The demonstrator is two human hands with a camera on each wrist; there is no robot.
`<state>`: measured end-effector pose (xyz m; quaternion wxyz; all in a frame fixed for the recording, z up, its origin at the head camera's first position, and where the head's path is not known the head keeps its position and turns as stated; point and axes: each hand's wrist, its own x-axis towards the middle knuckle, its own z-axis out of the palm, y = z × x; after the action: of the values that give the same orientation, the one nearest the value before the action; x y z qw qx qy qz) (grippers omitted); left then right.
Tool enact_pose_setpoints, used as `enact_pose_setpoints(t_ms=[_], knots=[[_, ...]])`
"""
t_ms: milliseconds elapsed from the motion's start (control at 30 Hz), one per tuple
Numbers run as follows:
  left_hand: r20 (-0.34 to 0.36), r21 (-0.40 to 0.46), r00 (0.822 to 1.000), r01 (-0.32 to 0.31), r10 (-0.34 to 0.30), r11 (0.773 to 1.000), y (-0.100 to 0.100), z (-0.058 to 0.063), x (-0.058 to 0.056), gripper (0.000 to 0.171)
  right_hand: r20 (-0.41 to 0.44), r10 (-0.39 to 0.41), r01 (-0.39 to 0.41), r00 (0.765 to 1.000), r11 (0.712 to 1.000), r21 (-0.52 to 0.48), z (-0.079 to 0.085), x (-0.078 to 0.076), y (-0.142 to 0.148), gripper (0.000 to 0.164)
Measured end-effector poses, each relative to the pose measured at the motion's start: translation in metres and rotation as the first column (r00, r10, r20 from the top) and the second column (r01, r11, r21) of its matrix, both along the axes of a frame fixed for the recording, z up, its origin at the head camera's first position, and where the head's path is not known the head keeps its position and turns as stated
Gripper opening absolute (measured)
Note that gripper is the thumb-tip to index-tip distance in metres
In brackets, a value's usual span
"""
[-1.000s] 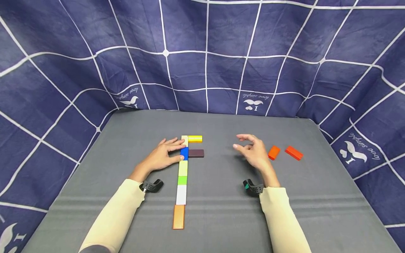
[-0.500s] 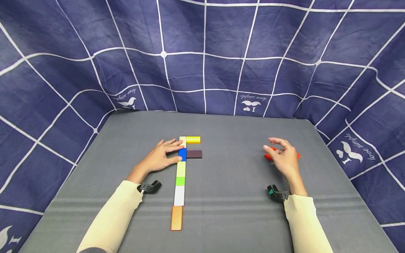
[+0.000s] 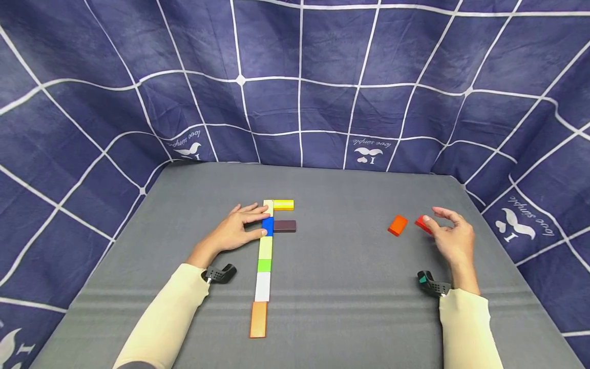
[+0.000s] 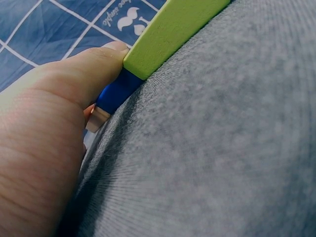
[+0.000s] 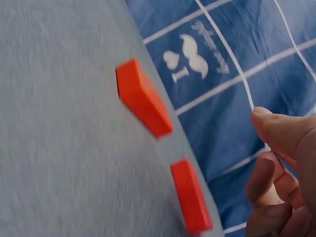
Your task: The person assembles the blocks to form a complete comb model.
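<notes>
Your left hand (image 3: 232,231) lies at the row (image 3: 265,248) of blocks, left of the middle of the table (image 3: 332,287). The left wrist view shows what the head view does not: the side faces of the blue block (image 4: 118,94) and the yellow-green block (image 4: 168,37), with your thumb tip close to their joint. Only the head view gives the whole row, running from the far part of the table towards the near edge: cream block (image 3: 268,204), blue, yellow-green, green block (image 3: 264,265), white block (image 3: 262,287) and tan block (image 3: 258,320). On its right side, the yellow block (image 3: 283,205) is beside the cream one and the dark block (image 3: 284,226) beside the blue one. Towards the right edge, your right hand (image 3: 454,238) partly covers the red block (image 3: 421,222) in the head view; the right wrist view shows it whole, together with the orange block (image 3: 398,225).

Compared with half a second ago, your left hand stays in its place, while your right hand is now nearer to the right edge, so the orange block is uncovered.

Your left fingers are stretched and rest over the cream and blue blocks, without pinching. On the right, your thumb and forefinger are spread, with a gap between them, and hold nothing.
</notes>
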<state>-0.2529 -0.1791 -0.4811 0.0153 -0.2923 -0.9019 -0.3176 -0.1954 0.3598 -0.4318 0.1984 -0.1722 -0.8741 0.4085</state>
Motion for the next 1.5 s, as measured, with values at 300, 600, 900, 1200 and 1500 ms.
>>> enact_pose_setpoints(t_ms=[300, 600, 900, 1200, 1500], knots=[[0.018, -0.007, 1.0, -0.011, 0.012, 1.0, -0.001, 0.003, -0.001, 0.056, 0.038, -0.032, 0.036, 0.999, 0.992, -0.125, -0.015, 0.0, 0.022, 0.045], [0.023, -0.01, 1.0, -0.014, 0.014, 1.0, -0.001, 0.003, -0.003, 0.055, 0.037, -0.043, 0.047, 0.998, 0.991, -0.121, -0.029, 0.002, 0.034, 0.045], [0.029, -0.002, 1.0, -0.01, 0.01, 1.0, -0.001, 0.001, -0.002, 0.055, 0.127, -0.063, 0.071, 0.99, 0.995, -0.063, -0.035, 0.004, 0.036, 0.051], [0.039, -0.005, 0.999, -0.01, 0.01, 1.0, -0.001, 0.001, -0.001, 0.055, 0.197, -0.048, 0.051, 0.979, 0.999, -0.006, -0.035, 0.004, 0.037, 0.052], [0.022, -0.001, 1.0, -0.002, 0.002, 1.0, -0.001, 0.001, -0.001, 0.055, 0.184, -0.061, 0.06, 0.981, 0.998, 0.011, -0.035, 0.005, 0.036, 0.05]])
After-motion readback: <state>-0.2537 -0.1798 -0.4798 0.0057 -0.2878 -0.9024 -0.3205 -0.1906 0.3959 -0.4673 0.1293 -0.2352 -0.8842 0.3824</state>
